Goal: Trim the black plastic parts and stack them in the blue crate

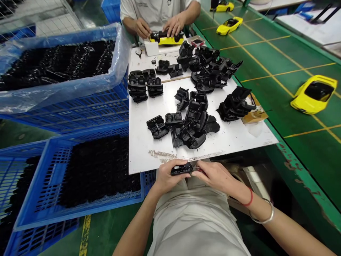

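Note:
Just off the near edge of the white table, my left hand (170, 175) grips a small black plastic part (182, 169) between thumb and fingers. My right hand (210, 173) is closed at the right end of that part, pinching something thin that I cannot make out. The nearest pile of black moulded toy-car interiors (192, 133), with seat shapes in them, lies on the table beyond my hands. A single black interior (157, 127) sits left of the pile.
Blue crates (87, 209) of black parts stand at left, one lined with plastic film (117, 53). Across the white table (144, 149), a co-worker's hands (174, 26) hold a yellow toy car (170, 40). Yellow cars (315, 93) sit on the green conveyor (266, 46) at right.

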{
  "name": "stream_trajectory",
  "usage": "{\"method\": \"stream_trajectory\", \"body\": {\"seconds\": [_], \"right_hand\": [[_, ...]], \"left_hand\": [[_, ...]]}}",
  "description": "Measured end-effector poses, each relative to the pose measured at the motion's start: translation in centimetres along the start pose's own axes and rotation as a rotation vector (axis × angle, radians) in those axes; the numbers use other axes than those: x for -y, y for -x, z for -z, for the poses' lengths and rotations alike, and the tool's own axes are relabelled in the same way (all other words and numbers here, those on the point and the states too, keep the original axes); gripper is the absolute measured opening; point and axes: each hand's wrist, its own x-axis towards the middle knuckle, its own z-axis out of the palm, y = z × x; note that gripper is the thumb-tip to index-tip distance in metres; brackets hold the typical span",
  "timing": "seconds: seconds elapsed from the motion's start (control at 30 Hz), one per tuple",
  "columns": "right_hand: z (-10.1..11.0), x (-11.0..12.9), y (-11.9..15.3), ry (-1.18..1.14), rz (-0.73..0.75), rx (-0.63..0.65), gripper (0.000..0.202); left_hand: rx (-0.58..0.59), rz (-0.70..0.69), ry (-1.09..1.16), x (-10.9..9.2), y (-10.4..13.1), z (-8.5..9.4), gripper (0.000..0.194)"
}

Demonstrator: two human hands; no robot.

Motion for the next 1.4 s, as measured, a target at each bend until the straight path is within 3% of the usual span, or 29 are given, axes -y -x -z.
{"method": "stream_trajectory", "body": {"seconds": [0.63, 1.1, 1.4], "right_hand": [[-0.02, 0.03, -0.11, 0.081, 0.045, -0.02, 0.048], [-0.12, 0.5, -0.46, 0.287, 0.039, 0.061, 0.042], [0.0, 0.28, -0.58, 0.295, 0.057, 0.103, 0.039]], "left_hand": [[0.001, -0.031, -0.004, 0.01, 0.01, -0.07, 0.035], [0.015, -0.012, 0.029, 0.09, -0.03, 0.05, 0.034], [0.004, -0.024, 0.013, 0.13, 0.1, -0.06, 0.033]]}}
